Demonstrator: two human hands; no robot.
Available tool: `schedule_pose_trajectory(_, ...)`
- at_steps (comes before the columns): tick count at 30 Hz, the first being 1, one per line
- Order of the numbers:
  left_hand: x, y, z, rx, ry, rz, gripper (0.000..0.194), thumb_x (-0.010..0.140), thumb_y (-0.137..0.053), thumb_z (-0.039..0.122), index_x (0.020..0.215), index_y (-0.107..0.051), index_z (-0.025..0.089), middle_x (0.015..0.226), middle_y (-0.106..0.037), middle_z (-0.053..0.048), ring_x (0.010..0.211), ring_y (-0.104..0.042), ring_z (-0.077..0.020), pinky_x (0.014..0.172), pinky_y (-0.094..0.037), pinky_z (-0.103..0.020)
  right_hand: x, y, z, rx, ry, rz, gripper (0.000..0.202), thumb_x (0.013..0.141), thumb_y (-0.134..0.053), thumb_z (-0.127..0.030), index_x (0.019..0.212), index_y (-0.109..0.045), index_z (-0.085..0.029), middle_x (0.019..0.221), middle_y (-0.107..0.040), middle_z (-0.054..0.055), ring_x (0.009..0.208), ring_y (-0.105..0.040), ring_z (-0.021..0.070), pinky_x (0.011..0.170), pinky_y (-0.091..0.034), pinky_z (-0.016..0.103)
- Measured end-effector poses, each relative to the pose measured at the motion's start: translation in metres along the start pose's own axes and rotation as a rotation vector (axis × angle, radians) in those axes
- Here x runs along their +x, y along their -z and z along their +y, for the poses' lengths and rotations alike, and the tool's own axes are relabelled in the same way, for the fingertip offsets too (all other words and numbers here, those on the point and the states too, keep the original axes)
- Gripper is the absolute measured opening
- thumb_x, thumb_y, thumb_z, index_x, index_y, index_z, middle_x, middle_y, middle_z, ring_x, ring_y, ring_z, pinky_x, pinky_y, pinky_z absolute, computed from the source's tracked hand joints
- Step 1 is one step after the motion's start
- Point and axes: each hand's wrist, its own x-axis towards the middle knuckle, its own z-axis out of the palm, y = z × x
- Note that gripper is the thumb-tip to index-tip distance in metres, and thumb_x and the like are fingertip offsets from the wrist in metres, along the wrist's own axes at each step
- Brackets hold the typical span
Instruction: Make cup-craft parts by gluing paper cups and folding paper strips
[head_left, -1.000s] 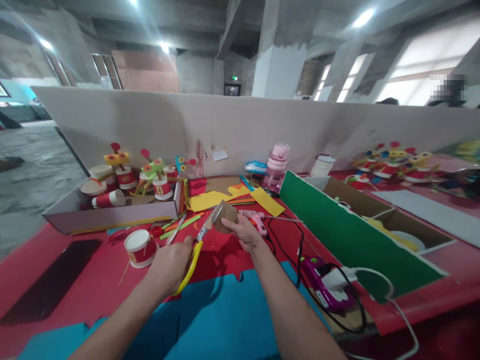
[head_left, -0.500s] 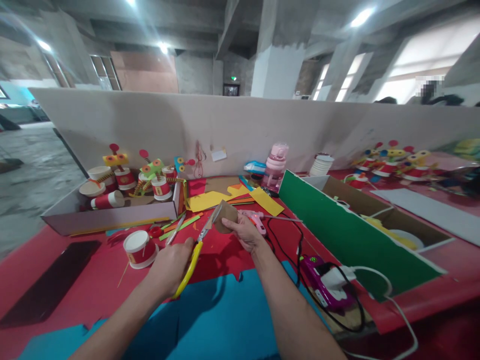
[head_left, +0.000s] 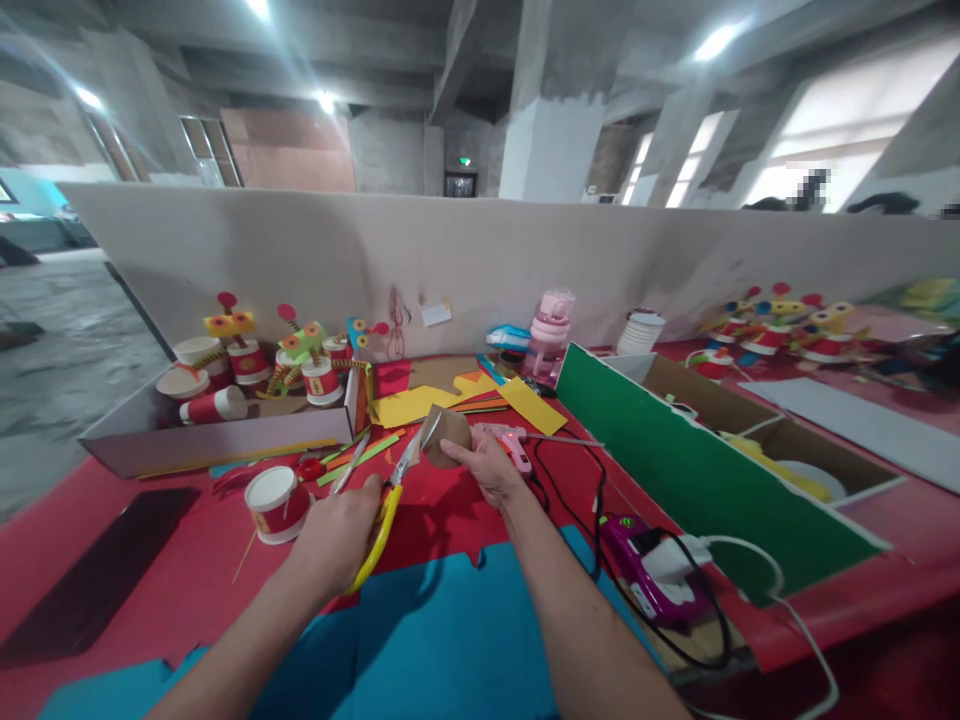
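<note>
Yellow-handled scissors (head_left: 386,535) are gripped in my left hand (head_left: 337,535), with the fingers closed round the handle. Their blades point up and away, reaching the left edge of a small brown cardboard piece (head_left: 448,432). My right hand (head_left: 487,465) pinches that cardboard from its right side, thumb on top. Just behind the right hand lies a pink glue gun (head_left: 514,445). Beneath both hands are red sheets and a blue sheet (head_left: 450,630). A craft knife (head_left: 351,463) and green and orange paper strips (head_left: 367,460) lie beyond the left hand.
A red-and-white paper cup (head_left: 277,505) and a dark phone-like slab (head_left: 97,570) are at left. Finished cup figures stand in a white box (head_left: 225,440). On the right are a green-sided box (head_left: 690,475) and a purple power strip (head_left: 652,575) with cables. Yellow paper (head_left: 420,402) lies ahead.
The cardboard has shifted slightly left and down, together with the scissor blades at its edge. Both hands keep their holds; the whole view has moved a little.
</note>
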Motion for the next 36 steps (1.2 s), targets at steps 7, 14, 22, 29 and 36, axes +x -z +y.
schedule_pose_trajectory(7, 0.0000, -0.0001, 0.0018, 0.008, -0.023, -0.012, 0.028, 0.087, -0.035, 0.023, 0.112, -0.043, 0.015, 0.094, -0.067, -0.016, 0.086, -0.066, -0.0327, 0.063, -0.046, -0.037, -0.0023, -0.0006, -0.0027, -0.016, -0.040, -0.017, 0.042, 0.057, -0.081, -0.033, 0.095, -0.072, -0.018, 0.089, -0.074, 0.002, 0.082, -0.067, 0.0183, 0.086, -0.049, 0.034)
schedule_pose_trajectory(14, -0.0033, 0.0014, 0.0021, -0.019, -0.046, 0.009, 0.028, 0.086, -0.035, 0.026, 0.111, -0.045, 0.015, 0.091, -0.067, -0.015, 0.084, -0.065, -0.0330, 0.060, -0.044, -0.036, -0.0045, -0.0003, -0.0067, -0.014, -0.053, -0.020, 0.043, 0.057, -0.081, -0.034, 0.097, -0.071, -0.019, 0.090, -0.074, 0.003, 0.086, -0.067, 0.0192, 0.087, -0.048, 0.034)
schedule_pose_trajectory(22, -0.0012, -0.0023, -0.0002, -0.047, -0.066, 0.037, 0.022, 0.089, -0.035, 0.029, 0.104, -0.045, 0.018, 0.088, -0.067, -0.012, 0.082, -0.066, -0.0304, 0.058, -0.042, -0.034, -0.0024, 0.0011, -0.0065, -0.030, 0.011, 0.001, 0.041, 0.060, -0.080, -0.034, 0.096, -0.070, -0.018, 0.092, -0.073, 0.003, 0.086, -0.066, 0.0189, 0.085, -0.048, 0.033)
schedule_pose_trajectory(29, 0.0037, -0.0038, -0.0028, 0.028, -0.005, 0.014, 0.022, 0.088, -0.033, 0.024, 0.106, -0.043, 0.016, 0.090, -0.067, -0.014, 0.084, -0.066, -0.0330, 0.061, -0.046, -0.038, -0.0016, -0.0041, -0.0019, -0.058, 0.030, -0.082, 0.040, 0.063, -0.077, -0.032, 0.101, -0.068, -0.020, 0.090, -0.073, 0.001, 0.086, -0.066, 0.0183, 0.086, -0.049, 0.034)
schedule_pose_trajectory(36, 0.0002, 0.0019, 0.0023, 0.066, 0.011, -0.017, 0.027, 0.086, -0.032, 0.020, 0.109, -0.043, 0.013, 0.089, -0.067, -0.016, 0.083, -0.067, -0.0342, 0.062, -0.048, -0.040, -0.0028, 0.0025, -0.0057, -0.122, 0.011, -0.114, 0.041, 0.065, -0.076, -0.032, 0.103, -0.067, -0.020, 0.098, -0.072, 0.003, 0.092, -0.066, 0.0196, 0.090, -0.048, 0.036)
